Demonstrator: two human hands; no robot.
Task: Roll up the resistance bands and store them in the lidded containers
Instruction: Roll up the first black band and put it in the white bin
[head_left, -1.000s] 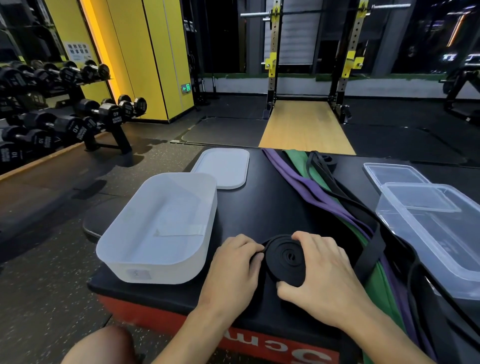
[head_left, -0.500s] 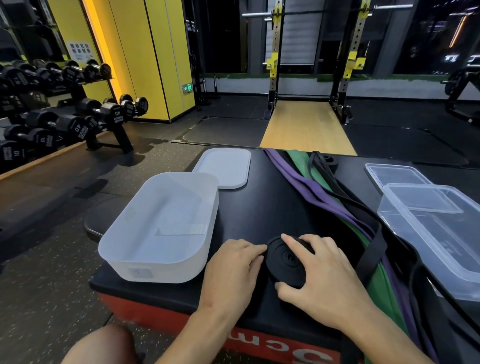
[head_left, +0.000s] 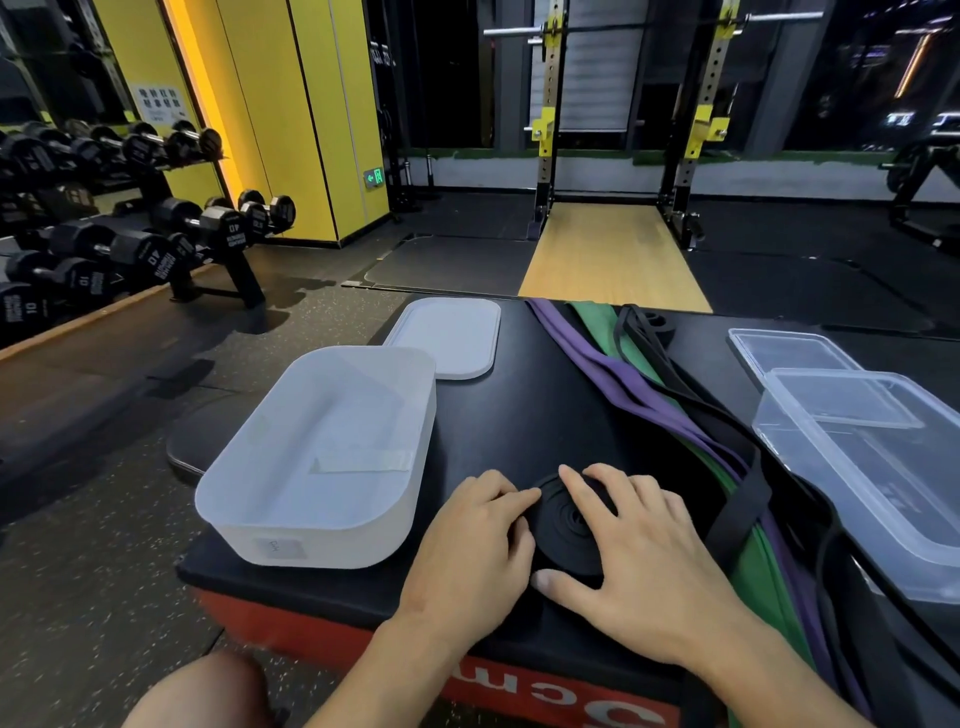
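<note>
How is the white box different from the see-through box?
The white box is cloudy, so you cannot see through its walls; the see-through box lets the black platform show through. The white box sits on the platform's left side, the see-through box at its right edge. The white box has smooth rounded corners; the see-through box has a stepped rim. Both are open, with the white lid and the clear lid lying just behind them.
</note>
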